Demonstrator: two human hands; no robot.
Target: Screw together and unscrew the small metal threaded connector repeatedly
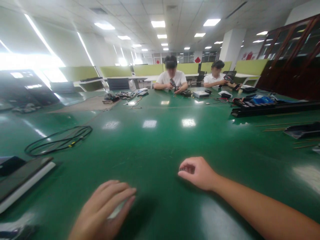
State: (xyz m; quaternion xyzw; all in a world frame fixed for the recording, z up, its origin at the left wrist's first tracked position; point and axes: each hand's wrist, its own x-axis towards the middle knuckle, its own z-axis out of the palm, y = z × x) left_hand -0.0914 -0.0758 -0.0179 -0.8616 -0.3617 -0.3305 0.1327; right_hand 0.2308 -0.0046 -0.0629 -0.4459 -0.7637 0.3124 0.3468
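Observation:
My right hand (197,173) rests on the green tabletop (150,150), right of centre. Its fingers are curled round, with thumb and fingertips close together at something small and dark whose kind I cannot make out. Nearer to me and to the left, my left hand (105,210) is held low over the table, slightly blurred. Its fingers are stretched out, with the thumb a little apart below them. A pale patch shows in the gap between thumb and fingers; it looks like a reflection on the tabletop, and I see nothing gripped there.
A coiled black cable (60,141) lies at left, with a flat dark-topped panel (27,183) nearer me. Across the table sit two people (171,78), both holding dark tools. A long black channel (270,108) and thin brass-coloured rods (275,129) lie at right. Cluttered parts (127,95) lie farther back.

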